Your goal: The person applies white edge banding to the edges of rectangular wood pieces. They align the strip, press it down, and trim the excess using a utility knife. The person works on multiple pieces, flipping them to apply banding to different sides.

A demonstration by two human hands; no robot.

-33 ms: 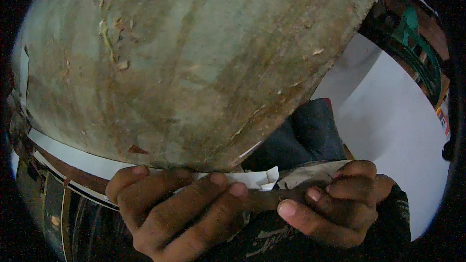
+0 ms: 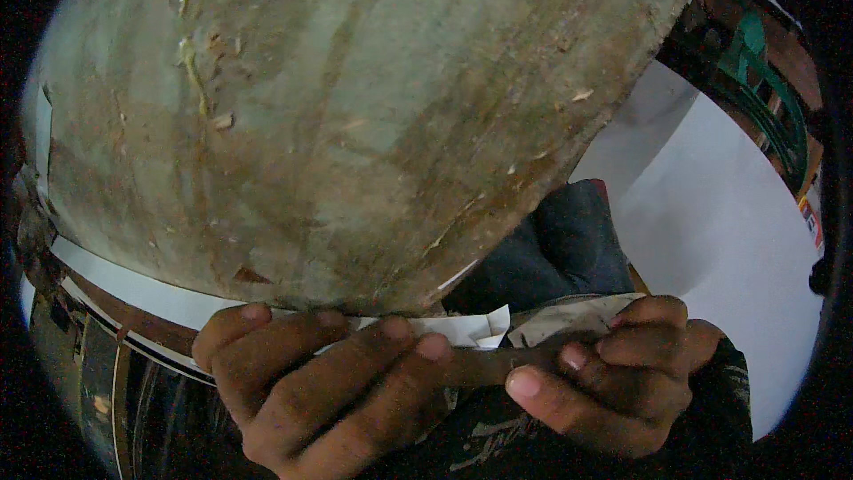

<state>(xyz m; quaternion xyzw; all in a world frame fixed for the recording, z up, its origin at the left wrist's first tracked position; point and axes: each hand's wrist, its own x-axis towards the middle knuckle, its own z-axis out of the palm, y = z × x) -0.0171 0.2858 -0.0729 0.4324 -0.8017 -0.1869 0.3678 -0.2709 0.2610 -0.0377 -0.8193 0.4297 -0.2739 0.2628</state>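
Note:
A large greenish-brown board [image 2: 311, 124], stained and worn, fills most of the view. A white strip [image 2: 133, 276] runs along its near edge and ends in a creased, folded tip [image 2: 475, 329]. My left hand [image 2: 338, 382] is closed over this strip, fingers bent on top of it; the thumb's grip underneath is mostly hidden. To the right of the folded tip, my right hand [image 2: 622, 382] is closed, thumb and fingers drawn together. What they pinch is unclear. A greyish, dark-marked sheet [image 2: 573, 320] touches its upper fingers.
Dark blue cloth [image 2: 573, 240] shows beyond the board's right edge. A large white surface [image 2: 711, 196] curves down the right side. Green straps [image 2: 755, 62] lie at the far right. Small chips [image 2: 224, 121] are scattered on the board.

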